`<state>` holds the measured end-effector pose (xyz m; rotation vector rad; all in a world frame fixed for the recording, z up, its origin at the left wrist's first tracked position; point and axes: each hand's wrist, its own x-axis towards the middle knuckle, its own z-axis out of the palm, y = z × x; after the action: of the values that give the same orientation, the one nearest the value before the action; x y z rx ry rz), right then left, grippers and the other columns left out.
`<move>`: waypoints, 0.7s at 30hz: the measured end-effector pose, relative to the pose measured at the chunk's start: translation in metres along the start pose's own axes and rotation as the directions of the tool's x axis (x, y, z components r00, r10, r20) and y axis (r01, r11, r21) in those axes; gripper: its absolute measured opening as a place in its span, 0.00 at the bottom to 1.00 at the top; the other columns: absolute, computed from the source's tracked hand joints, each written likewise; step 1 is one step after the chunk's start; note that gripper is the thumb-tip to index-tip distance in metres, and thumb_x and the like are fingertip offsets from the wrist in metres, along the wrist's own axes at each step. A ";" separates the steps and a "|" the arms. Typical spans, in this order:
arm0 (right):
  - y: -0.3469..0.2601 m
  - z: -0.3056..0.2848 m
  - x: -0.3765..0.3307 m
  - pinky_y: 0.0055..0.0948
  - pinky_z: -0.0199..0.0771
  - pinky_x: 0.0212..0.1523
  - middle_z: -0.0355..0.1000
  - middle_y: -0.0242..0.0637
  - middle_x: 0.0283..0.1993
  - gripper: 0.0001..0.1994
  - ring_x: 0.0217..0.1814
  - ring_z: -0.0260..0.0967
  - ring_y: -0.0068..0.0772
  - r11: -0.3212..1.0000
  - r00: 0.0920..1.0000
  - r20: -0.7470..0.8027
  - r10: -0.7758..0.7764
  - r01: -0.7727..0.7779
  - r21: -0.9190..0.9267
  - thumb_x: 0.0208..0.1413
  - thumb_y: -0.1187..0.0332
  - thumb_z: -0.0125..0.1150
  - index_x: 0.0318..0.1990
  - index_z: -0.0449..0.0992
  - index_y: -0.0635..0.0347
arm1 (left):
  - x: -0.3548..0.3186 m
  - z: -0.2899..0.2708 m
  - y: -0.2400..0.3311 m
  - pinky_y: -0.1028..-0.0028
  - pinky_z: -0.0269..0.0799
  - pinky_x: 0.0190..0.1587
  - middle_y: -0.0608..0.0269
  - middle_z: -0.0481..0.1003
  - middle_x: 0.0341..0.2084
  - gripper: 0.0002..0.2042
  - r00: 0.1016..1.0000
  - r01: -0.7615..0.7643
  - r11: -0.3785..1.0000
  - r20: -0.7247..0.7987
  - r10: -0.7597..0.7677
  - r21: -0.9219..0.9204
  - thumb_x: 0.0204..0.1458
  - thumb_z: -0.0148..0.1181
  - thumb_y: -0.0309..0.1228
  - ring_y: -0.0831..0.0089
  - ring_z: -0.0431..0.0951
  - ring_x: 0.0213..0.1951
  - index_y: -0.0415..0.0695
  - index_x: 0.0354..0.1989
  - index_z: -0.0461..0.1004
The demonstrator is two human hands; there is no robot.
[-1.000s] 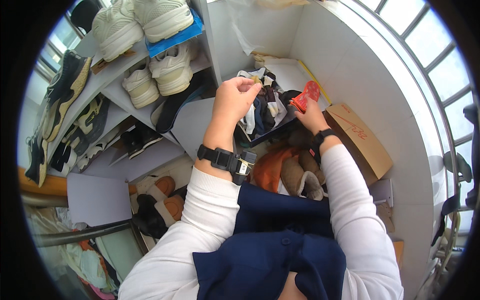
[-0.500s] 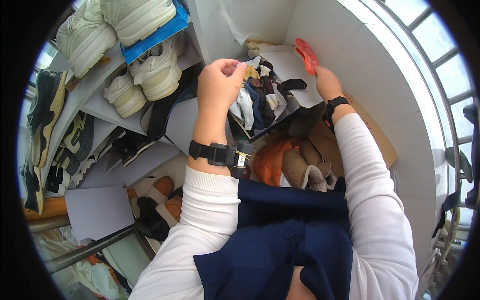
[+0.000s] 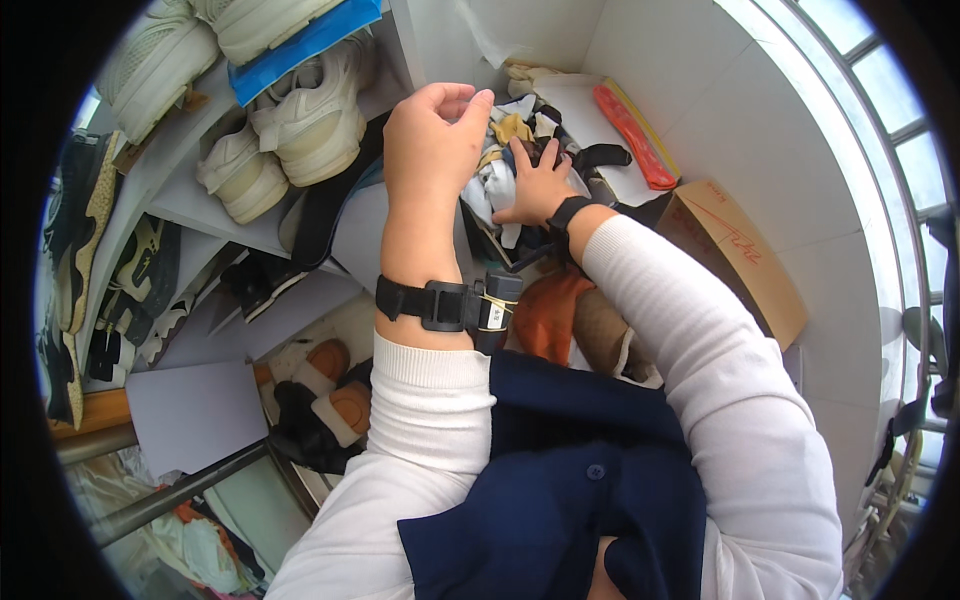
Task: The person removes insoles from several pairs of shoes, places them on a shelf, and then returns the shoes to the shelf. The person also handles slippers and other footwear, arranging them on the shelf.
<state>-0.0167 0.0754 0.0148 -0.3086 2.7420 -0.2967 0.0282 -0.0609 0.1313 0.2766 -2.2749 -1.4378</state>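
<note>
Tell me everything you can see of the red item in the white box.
The red item is long, narrow and bright red-orange, with a slightly shiny surface, perhaps plastic or rubber. It lies lengthwise along the yellow-edged side of the white box. Neither the left hand nor the right hand touches it. Finer detail is too small to tell.

Looks like a home: shoe-storage corner by a window, exact room can't be told. Evidence: white shelves (image 3: 185,217) loaded with sneakers (image 3: 310,125), left and upper left. Slippers (image 3: 350,412) on the floor, lower left of center. Sock pile (image 3: 603,156) at top center. Cardboard box (image 3: 740,260) against a white tiled wall (image 3: 780,120), right of center. Barred window (image 3: 895,125) along the right edge. Crumpled fabric (image 3: 195,545) lower left.
</note>
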 end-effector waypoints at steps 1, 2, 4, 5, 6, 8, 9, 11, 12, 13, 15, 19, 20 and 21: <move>-0.001 0.002 0.003 0.72 0.58 0.60 0.25 0.69 0.74 0.64 0.73 0.31 0.81 0.999 1.000 0.010 0.026 -0.026 -0.033 0.33 0.47 0.78 0.74 0.34 0.37 | -0.001 0.000 0.000 0.71 0.76 0.37 0.54 0.82 0.31 0.17 1.000 -0.005 1.000 0.012 0.005 -0.006 0.50 0.65 0.40 0.66 0.82 0.33 0.39 0.40 0.81; 0.000 0.006 0.007 0.68 0.60 0.60 0.26 0.71 0.73 0.64 0.72 0.38 0.81 0.997 0.998 0.012 0.054 -0.053 -0.047 0.33 0.51 0.79 0.74 0.34 0.33 | -0.001 0.000 -0.001 0.71 0.76 0.37 0.54 0.82 0.31 0.17 1.000 -0.013 1.000 0.019 0.013 -0.009 0.50 0.66 0.40 0.66 0.82 0.33 0.39 0.40 0.81; 0.008 0.010 0.015 0.58 0.61 0.63 0.40 0.74 0.67 0.62 0.66 0.50 0.80 1.000 0.999 0.022 0.029 -0.029 0.009 0.33 0.54 0.78 0.74 0.37 0.40 | -0.002 0.000 -0.002 0.71 0.76 0.36 0.54 0.82 0.32 0.17 0.999 -0.006 1.000 0.049 0.006 -0.014 0.50 0.66 0.40 0.67 0.82 0.33 0.38 0.40 0.81; 0.014 0.010 0.020 0.53 0.62 0.64 0.47 0.75 0.64 0.61 0.63 0.56 0.79 0.999 0.999 0.030 0.021 -0.022 0.028 0.33 0.55 0.77 0.73 0.39 0.43 | -0.003 0.000 -0.004 0.73 0.75 0.37 0.55 0.82 0.32 0.17 0.997 -0.005 1.000 0.076 0.005 0.002 0.50 0.66 0.40 0.71 0.81 0.33 0.38 0.41 0.80; 0.025 0.007 0.025 0.46 0.69 0.59 0.52 0.71 0.62 0.57 0.56 0.66 0.70 0.995 0.999 0.038 -0.029 0.025 0.096 0.33 0.62 0.75 0.73 0.43 0.40 | -0.002 -0.001 -0.005 0.75 0.74 0.37 0.57 0.82 0.32 0.17 0.994 0.006 1.000 0.105 -0.008 0.021 0.51 0.67 0.39 0.74 0.80 0.33 0.37 0.41 0.80; 0.039 0.003 0.036 0.42 0.71 0.57 0.62 0.68 0.56 0.51 0.54 0.68 0.63 0.980 0.991 -0.089 -0.095 0.109 0.167 0.33 0.66 0.74 0.69 0.53 0.50 | -0.001 -0.001 -0.010 0.76 0.73 0.38 0.59 0.82 0.31 0.18 0.985 0.019 0.999 0.168 -0.027 0.046 0.51 0.68 0.39 0.77 0.79 0.33 0.37 0.42 0.80; 0.044 -0.001 0.041 0.41 0.71 0.57 0.67 0.65 0.53 0.48 0.53 0.69 0.62 0.978 0.985 -0.139 -0.103 0.125 0.164 0.33 0.66 0.74 0.68 0.56 0.53 | -0.001 0.000 -0.013 0.75 0.73 0.37 0.59 0.81 0.30 0.18 0.973 0.053 0.996 0.219 -0.068 0.072 0.51 0.68 0.39 0.77 0.78 0.33 0.37 0.43 0.80; 0.055 -0.016 0.052 0.40 0.72 0.54 0.74 0.58 0.48 0.43 0.52 0.71 0.57 0.952 0.969 -0.200 -0.144 0.191 0.240 0.32 0.68 0.72 0.64 0.63 0.58 | 0.002 0.003 -0.022 0.74 0.73 0.37 0.60 0.81 0.29 0.18 0.948 0.070 0.992 0.303 -0.098 0.101 0.51 0.67 0.39 0.77 0.77 0.32 0.37 0.43 0.80; 0.060 -0.024 0.054 0.40 0.73 0.54 0.74 0.57 0.47 0.42 0.52 0.72 0.57 0.943 0.954 -0.251 -0.162 0.225 0.244 0.33 0.69 0.72 0.63 0.64 0.56 | 0.003 0.006 -0.026 0.73 0.72 0.36 0.60 0.80 0.28 0.19 0.928 0.067 0.986 0.353 -0.117 0.150 0.51 0.68 0.39 0.76 0.77 0.31 0.38 0.46 0.79; 0.064 -0.032 0.055 0.40 0.74 0.54 0.75 0.57 0.47 0.40 0.52 0.72 0.57 0.935 0.937 -0.300 -0.181 0.258 0.244 0.33 0.69 0.72 0.62 0.65 0.55 | 0.003 0.009 -0.032 0.73 0.72 0.36 0.60 0.80 0.29 0.20 0.916 0.073 0.981 0.377 -0.138 0.180 0.50 0.68 0.39 0.76 0.77 0.31 0.39 0.47 0.78; 0.068 -0.049 0.058 0.41 0.74 0.52 0.75 0.56 0.46 0.40 0.51 0.73 0.57 0.941 0.887 -0.400 -0.230 0.307 0.140 0.34 0.70 0.71 0.62 0.65 0.54 | 0.001 0.016 -0.041 0.73 0.73 0.36 0.60 0.80 0.29 0.21 0.893 0.078 0.968 0.416 -0.174 0.237 0.50 0.68 0.40 0.75 0.77 0.32 0.39 0.48 0.78; 0.077 -0.079 0.056 0.39 0.75 0.50 0.76 0.56 0.45 0.40 0.49 0.74 0.56 0.918 0.887 -0.362 -0.287 0.362 0.159 0.32 0.71 0.71 0.62 0.66 0.56 | -0.004 0.027 -0.049 0.68 0.76 0.42 0.52 0.79 0.39 0.25 0.823 0.016 0.876 0.491 -0.285 0.482 0.48 0.69 0.42 0.65 0.80 0.39 0.41 0.52 0.76; 0.081 -0.083 0.054 0.39 0.75 0.50 0.76 0.56 0.45 0.40 0.49 0.74 0.55 0.920 0.886 -0.361 -0.290 0.362 0.150 0.33 0.71 0.71 0.62 0.66 0.56 | -0.003 0.028 -0.048 0.66 0.76 0.45 0.49 0.79 0.42 0.27 0.794 0.025 0.865 0.516 -0.321 0.501 0.48 0.69 0.43 0.62 0.80 0.42 0.41 0.54 0.75; 0.083 -0.085 0.053 0.39 0.75 0.49 0.76 0.56 0.46 0.40 0.49 0.74 0.54 0.927 0.886 -0.373 -0.275 0.348 0.143 0.34 0.71 0.71 0.63 0.66 0.56 | -0.003 0.029 -0.046 0.66 0.76 0.45 0.49 0.79 0.42 0.27 0.801 0.024 0.874 0.514 -0.308 0.486 0.48 0.69 0.43 0.62 0.80 0.42 0.41 0.54 0.75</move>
<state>-0.1116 0.1550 0.0545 -0.7071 2.9597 -0.7877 0.0151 -0.0569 0.0784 0.2039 -3.1776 -1.1379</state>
